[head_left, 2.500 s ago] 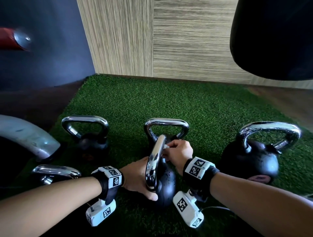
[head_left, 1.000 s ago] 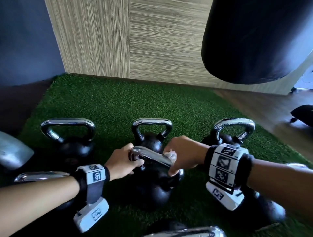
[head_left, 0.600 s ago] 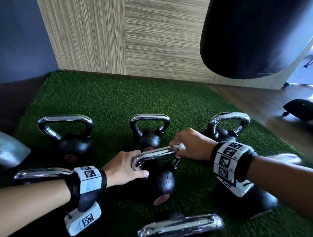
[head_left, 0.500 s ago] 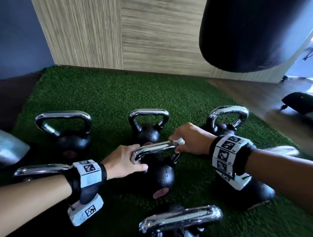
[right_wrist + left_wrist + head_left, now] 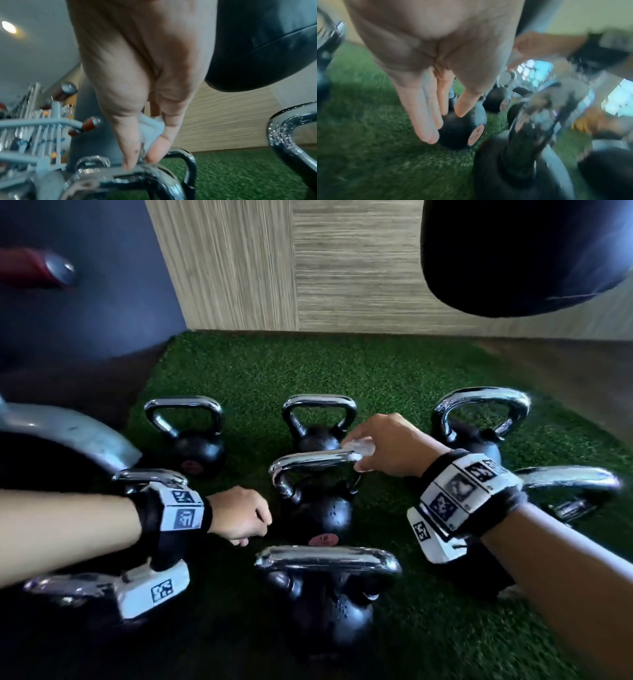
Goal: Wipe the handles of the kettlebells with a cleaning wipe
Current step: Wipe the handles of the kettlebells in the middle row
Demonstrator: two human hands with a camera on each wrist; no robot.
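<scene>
Several black kettlebells with chrome handles stand on green turf point(image 5: 394, 378). The middle kettlebell point(image 5: 322, 515) stands upright, its handle point(image 5: 313, 462) level. My right hand point(image 5: 368, 455) pinches a white cleaning wipe point(image 5: 356, 447) against the right end of that handle. The right wrist view shows the wipe point(image 5: 150, 128) held between thumb and fingers of the right hand point(image 5: 142, 157), just above the handle point(image 5: 120, 177). My left hand point(image 5: 251, 530) hangs left of the ball and holds nothing. In the left wrist view its fingers point(image 5: 426, 115) are straight and point down beside the ball point(image 5: 458, 129).
Three kettlebells line the back row point(image 5: 186, 433) point(image 5: 318, 419) point(image 5: 479, 422). Another one point(image 5: 325, 583) stands close in front, and others flank it left point(image 5: 150, 477) and right point(image 5: 568, 487). A black punching bag point(image 5: 513, 251) hangs at the upper right. A grey curved metal part point(image 5: 68, 433) sits left.
My left hand has let go of the handle's left end and dropped down and left. The right hand stays with the wipe at the handle's right end.
</scene>
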